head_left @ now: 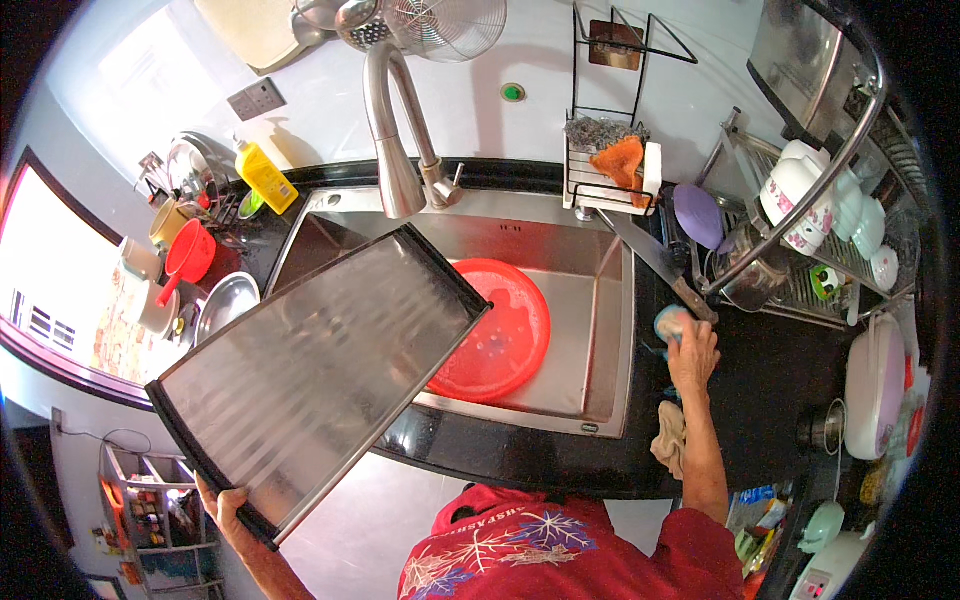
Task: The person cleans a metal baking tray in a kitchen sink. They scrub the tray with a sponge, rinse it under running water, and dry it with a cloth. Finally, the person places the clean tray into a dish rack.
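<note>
My left hand (228, 508) grips the lower left corner of a large flat rectangular panel (320, 375), greyish and streaked, with black end strips. The panel is tilted, and its far right corner reaches over the sink (575, 410). Beneath that corner a round red basin (515, 340) with sudsy water sits in the sink, partly hidden. On the black counter right of the sink, my right hand (693, 352) is closed on a small pale and bluish sponge or cloth (668, 322); which one I cannot tell. A beige cloth (670, 440) lies nearer to me.
A tall faucet (390, 140) stands behind the sink. A large knife (660, 265) lies beside the sink's right edge, close to my right hand. Bowls fill a dish rack (800, 200) at right. Left are a yellow bottle (265, 178), a red ladle-like scoop (190, 252) and a metal bowl (228, 305).
</note>
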The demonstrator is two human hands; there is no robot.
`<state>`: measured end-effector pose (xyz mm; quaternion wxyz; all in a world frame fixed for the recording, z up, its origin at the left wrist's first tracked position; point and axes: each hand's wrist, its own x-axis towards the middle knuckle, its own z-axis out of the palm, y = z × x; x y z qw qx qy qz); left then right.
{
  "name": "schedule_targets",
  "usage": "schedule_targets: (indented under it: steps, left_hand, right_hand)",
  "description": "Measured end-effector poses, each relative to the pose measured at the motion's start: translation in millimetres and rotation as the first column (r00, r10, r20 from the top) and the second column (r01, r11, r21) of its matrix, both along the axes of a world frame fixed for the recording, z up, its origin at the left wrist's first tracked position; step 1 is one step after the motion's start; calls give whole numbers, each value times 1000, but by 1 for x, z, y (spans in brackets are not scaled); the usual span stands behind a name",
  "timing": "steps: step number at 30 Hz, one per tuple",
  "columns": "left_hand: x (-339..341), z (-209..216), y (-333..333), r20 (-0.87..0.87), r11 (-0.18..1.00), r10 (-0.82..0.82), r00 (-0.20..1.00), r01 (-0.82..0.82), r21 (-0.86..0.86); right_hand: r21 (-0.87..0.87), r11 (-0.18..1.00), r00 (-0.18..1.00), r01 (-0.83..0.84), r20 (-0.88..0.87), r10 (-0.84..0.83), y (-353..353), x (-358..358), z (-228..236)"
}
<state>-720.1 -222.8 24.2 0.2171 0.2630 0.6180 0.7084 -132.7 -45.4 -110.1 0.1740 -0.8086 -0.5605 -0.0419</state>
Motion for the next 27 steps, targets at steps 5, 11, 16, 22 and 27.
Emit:
schedule_targets:
  steps: [5, 11, 16, 22, 27]
  left_hand:
    - [38, 28, 6, -27, 997, -76, 997, 76, 8]
    - [62, 61, 19, -164, 997, -12, 986, -2, -83]
    - [62, 71, -1, -223, 996, 3, 975, -23, -89]
    - [45, 50, -8, -176, 991, 85, 981, -102, -89]
    - [32, 27, -15, -111, 983, 123, 986, -136, -124]
  right_hand:
    - [196, 943, 951, -270, 205, 230, 10, -51, 32]
    - [120, 750, 292, -651, -872, 393, 29, -172, -6]
    - [-280, 702, -17, -655, -923, -384, 54, -257, -39]
    - [499, 743, 652, -446, -388, 652, 94, -234, -41]
    - [629, 662, 906, -408, 367, 210, 140, -119, 127]
